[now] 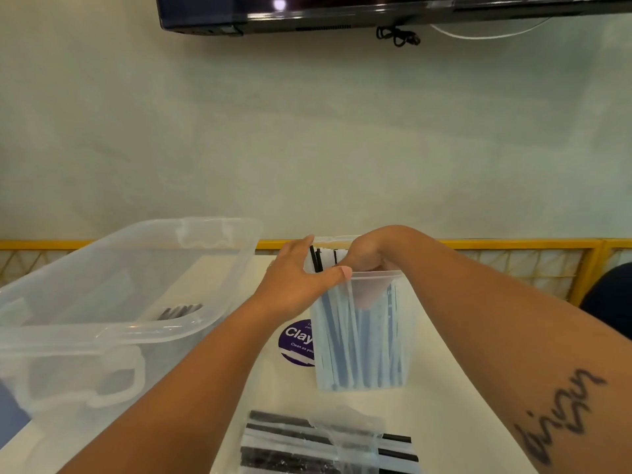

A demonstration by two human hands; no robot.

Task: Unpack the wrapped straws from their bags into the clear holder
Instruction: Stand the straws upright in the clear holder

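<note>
The clear holder [403, 350] stands upright on the white table, mid-frame, filled with several wrapped black straws [345, 340] standing on end. My left hand [297, 278] grips the holder's near-left rim, thumb across the front. My right hand [367, 260] reaches down inside the top of the holder, fingers bent among the straws; whether it pinches any is hidden. A clear bag of wrapped black straws [307, 443] lies flat at the table's near edge, a few straw ends poking out to its right.
A large clear plastic bin [113, 323] with a handle fills the left side, a few dark straws showing inside. A purple round sticker [295, 340] lies on the table beside the holder. A yellow railing [513, 244] runs along the far edge.
</note>
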